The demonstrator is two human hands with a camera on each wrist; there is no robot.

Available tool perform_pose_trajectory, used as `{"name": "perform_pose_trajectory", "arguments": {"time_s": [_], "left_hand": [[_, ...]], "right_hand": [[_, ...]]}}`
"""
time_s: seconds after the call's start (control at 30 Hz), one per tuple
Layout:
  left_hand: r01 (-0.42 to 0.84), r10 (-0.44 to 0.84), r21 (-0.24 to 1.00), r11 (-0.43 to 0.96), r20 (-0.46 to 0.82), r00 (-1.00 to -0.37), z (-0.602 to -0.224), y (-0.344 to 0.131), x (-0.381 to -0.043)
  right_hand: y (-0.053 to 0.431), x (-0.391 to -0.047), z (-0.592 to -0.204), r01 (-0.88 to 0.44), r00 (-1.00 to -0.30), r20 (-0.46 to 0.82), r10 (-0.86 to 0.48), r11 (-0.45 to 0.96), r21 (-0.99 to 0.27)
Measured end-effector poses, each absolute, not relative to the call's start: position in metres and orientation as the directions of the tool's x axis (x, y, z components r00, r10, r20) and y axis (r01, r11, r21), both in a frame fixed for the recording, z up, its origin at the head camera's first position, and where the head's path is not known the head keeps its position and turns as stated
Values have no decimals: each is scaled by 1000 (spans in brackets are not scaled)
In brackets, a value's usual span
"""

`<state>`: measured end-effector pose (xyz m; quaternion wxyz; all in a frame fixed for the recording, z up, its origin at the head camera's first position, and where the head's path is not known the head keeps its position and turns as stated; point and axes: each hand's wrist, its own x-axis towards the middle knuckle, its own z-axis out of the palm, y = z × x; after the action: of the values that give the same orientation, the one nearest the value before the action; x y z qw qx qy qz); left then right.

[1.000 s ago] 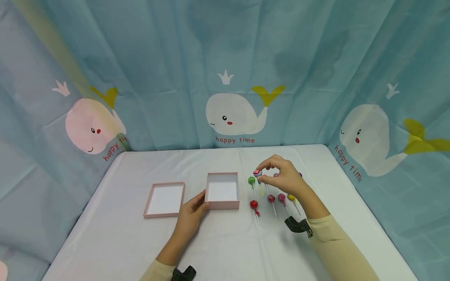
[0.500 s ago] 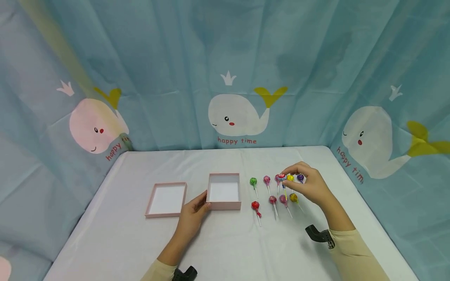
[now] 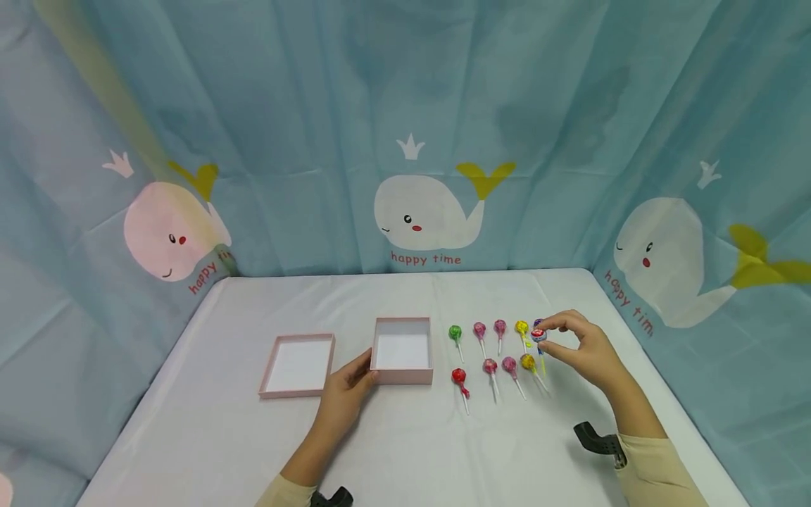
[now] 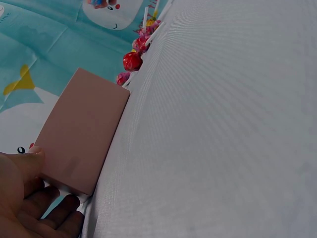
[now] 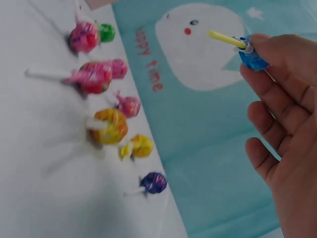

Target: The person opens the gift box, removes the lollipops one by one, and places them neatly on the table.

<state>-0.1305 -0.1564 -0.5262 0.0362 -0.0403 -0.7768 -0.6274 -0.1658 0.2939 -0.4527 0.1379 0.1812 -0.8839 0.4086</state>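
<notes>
My right hand point(image 3: 589, 352) pinches a blue lollipop point(image 5: 253, 60) between thumb and index finger, its yellow stick free. In the head view it is held above the table at the right end of two rows of lollipops. The purple lollipop point(image 5: 153, 183) lies close by, partly hidden behind the held one in the head view. My left hand point(image 3: 345, 398) grips the left side of an open pink box point(image 3: 402, 377), thumb on its front wall. The box has a white inside with nothing in it.
The shallow pink lid point(image 3: 296, 365) lies left of the box, white inside up. On the white-covered table point(image 3: 405, 443), a back row starts with a green lollipop point(image 3: 455, 332) and a front row with a red lollipop point(image 3: 459, 376). A blue whale-print curtain point(image 3: 304, 211) surrounds the table.
My right hand has carried the blue lollipop rightward, from beside the green lollipop to the far right end of the rows. My left hand stays at the box.
</notes>
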Motion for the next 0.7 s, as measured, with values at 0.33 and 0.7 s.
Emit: {"name": "perform_pose_trajectory", "arguments": {"time_s": [0.33,0.7], "left_hand": [[71,-6,975,209,74,-997,-502,-147,-124],[73,1,976,205,74,-997,-497,-147,-120]], "right_hand": [[322,-168,-482,-390,-914,365,-175,624,-677],[336,-169,-508,-233,-972,180,-149,675,-700]]}}
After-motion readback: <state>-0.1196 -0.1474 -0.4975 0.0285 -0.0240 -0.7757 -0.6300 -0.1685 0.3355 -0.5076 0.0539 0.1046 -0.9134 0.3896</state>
